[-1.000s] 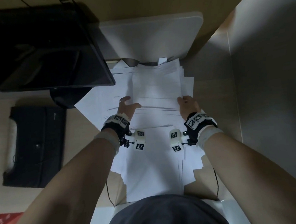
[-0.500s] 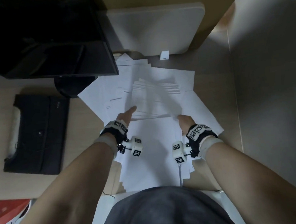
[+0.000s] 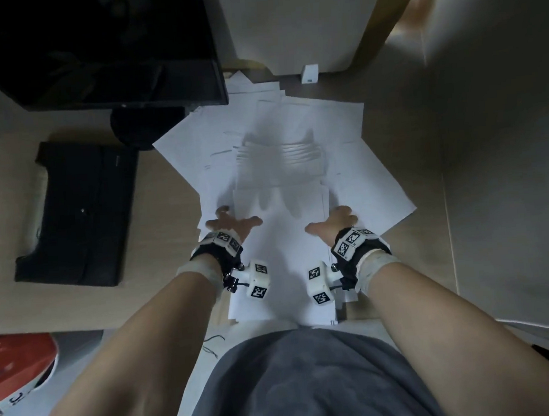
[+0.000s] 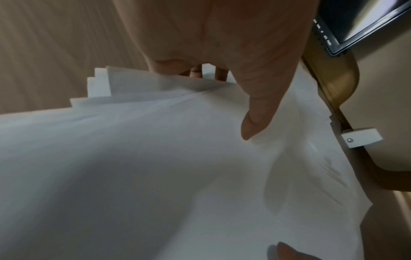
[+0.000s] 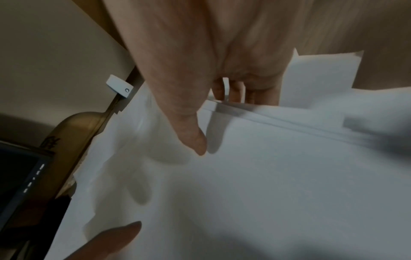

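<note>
Loose white paper sheets (image 3: 354,156) are spread over the wooden desk (image 3: 162,297), with a neater paper stack (image 3: 282,239) on top near my body. My left hand (image 3: 232,225) holds the stack's left edge and my right hand (image 3: 332,221) its right edge. In the left wrist view the thumb (image 4: 255,123) presses a dent into the top sheet (image 4: 155,158), and the fingers go down past the edge with their tips hidden. In the right wrist view the thumb (image 5: 191,137) lies over the top sheet (image 5: 266,176), with the fingers behind the edge.
A black monitor (image 3: 93,48) on a round base (image 3: 147,125) stands at the back left, a black pouch (image 3: 78,211) left of the papers. A white panel (image 3: 299,21) with a small bracket (image 3: 310,73) closes the back. A grey partition (image 3: 501,127) bounds the right.
Both hands have slid back toward my body along the sides of the papers. The far sheets now lie uncovered, and the hands sit at the near stack.
</note>
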Motion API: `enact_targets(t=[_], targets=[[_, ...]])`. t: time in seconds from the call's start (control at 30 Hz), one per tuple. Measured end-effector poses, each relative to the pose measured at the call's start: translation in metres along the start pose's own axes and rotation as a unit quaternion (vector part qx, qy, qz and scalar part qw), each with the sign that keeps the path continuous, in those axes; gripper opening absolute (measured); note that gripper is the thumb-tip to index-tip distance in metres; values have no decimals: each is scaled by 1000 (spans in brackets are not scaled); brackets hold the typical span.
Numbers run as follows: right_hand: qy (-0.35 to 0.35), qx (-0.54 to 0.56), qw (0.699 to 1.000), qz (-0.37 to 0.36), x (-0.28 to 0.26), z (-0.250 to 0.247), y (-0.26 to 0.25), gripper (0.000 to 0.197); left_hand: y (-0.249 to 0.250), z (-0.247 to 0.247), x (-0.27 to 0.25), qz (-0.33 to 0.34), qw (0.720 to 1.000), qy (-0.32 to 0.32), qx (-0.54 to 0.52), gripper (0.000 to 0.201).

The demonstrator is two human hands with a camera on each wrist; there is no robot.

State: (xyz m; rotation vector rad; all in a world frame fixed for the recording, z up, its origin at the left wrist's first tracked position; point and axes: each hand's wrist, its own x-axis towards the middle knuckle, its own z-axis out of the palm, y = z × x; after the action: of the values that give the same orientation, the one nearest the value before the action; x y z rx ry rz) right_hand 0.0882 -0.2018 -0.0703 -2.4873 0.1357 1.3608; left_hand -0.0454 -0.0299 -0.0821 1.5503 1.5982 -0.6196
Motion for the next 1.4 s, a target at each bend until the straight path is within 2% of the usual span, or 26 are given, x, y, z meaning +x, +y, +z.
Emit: enact_targets(t=[0.1,0.2,0.27,0.33,0.43,0.5,0.6,0.73,0.8,0.87,0.93,1.03,1.1,1.17,1.3,1.4], targets=[[1,-57,998,9,0,-5,-5,98,5,-5,4,1,998,-48,27,114],[-55,-8,998,-17,7,-9,-4,86,14,-13,4,-4,998,-54,22,94],[-74,16,997,-28,10,-9,-2,80,20,-17,3,23,999,-43,12,80],[-69,45,995,-60,12,-7,-1,59,23,-18,3,67,997,-31,-26,69],[-35,112,987,-109,10,-19,-10,33,35,-25,6,112,989,-15,-94,64],[-15,152,980,-130,14,-32,-21,33,53,-31,9,139,983,1,-120,58],[20,166,977,-130,31,-46,-41,42,81,-38,14,164,983,1,-79,50],[61,70,996,-6,56,-53,-64,96,106,-35,27,105,994,-4,18,72],[39,97,994,23,67,-49,-70,108,112,-31,32,72,997,-9,17,83],[23,168,985,15,77,-42,-72,104,118,-29,36,56,996,-18,-64,92],[26,179,983,-6,79,-39,-73,92,119,-30,41,40,993,-28,-112,95],[49,143,987,-57,77,-42,-79,72,119,-36,42,19,994,-67,-81,96],[74,86,990,-86,75,-47,-83,63,116,-36,44,28,994,-78,-75,82],[108,56,987,-105,74,-51,-85,51,112,-34,45,66,992,-48,-95,61],[107,179,967,-145,64,-63,-87,35,114,-37,33,118,980,-20,-159,48],[104,222,958,-147,52,-68,-82,37,114,-44,18,154,975,0,-162,45]])
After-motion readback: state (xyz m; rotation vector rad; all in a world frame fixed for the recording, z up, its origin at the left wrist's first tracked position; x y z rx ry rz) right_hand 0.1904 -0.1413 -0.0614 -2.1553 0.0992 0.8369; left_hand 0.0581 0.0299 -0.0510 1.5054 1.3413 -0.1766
